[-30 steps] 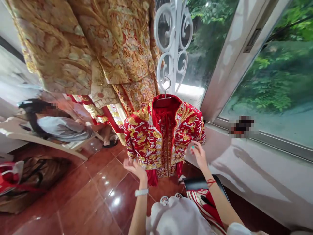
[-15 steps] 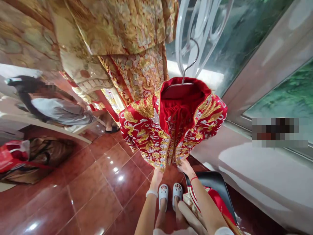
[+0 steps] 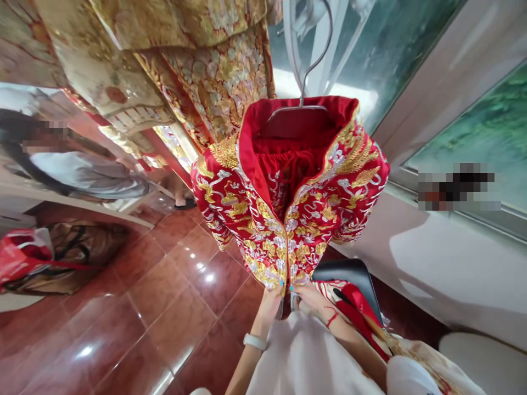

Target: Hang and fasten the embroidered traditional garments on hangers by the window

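A red jacket (image 3: 242, 206) with gold and silver embroidery hangs on a metal hanger (image 3: 302, 107). Its two front edges meet at the bottom, while the collar stays wide and shows a gathered red garment (image 3: 284, 159) inside. My left hand (image 3: 274, 296) is closed on the lower corner of the left front edge, thumb on top. At the matching corner on the other side, my right hand (image 3: 307, 293) pinches the fabric. The two thumbs are close together, with a small gap between them. The fingers behind the cloth are hidden.
Gold embroidered garments (image 3: 230, 71) hang at upper left. A black chair (image 3: 349, 271) with red and cream fabric (image 3: 362, 310) stands at right, beside a window (image 3: 486, 126). A person (image 3: 90, 170) shows at left, above bags (image 3: 82, 247) on the tiled floor (image 3: 177, 307).
My hands have come together, drawing the jacket's front edges from apart to meeting at the hem. The jacket appears larger and nearer, and the view has shifted.
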`<action>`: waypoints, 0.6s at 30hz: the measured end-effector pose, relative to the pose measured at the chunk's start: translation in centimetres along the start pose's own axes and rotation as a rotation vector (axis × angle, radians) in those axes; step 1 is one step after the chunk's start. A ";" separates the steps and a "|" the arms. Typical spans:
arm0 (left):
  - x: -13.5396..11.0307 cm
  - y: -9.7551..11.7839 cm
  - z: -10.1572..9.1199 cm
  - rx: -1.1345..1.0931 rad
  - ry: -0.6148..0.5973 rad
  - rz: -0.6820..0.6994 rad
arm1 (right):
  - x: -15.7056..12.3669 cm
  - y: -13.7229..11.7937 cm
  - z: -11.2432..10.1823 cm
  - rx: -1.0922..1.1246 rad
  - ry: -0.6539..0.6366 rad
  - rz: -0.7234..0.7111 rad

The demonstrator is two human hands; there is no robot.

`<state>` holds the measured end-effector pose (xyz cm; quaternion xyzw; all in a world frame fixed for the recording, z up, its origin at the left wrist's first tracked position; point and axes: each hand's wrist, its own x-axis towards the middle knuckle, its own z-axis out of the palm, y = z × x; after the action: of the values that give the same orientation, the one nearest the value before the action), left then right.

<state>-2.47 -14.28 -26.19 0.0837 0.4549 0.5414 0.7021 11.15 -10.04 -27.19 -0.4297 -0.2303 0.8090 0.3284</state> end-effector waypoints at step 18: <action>-1.0 1.0 2.5 -0.003 0.063 0.017 | -3.4 -2.6 3.4 0.070 0.038 -0.144</action>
<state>-1.31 -13.71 -23.59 0.0694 0.4752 0.5504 0.6830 10.53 -11.09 -21.80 -0.4156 -0.2258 0.7826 0.4048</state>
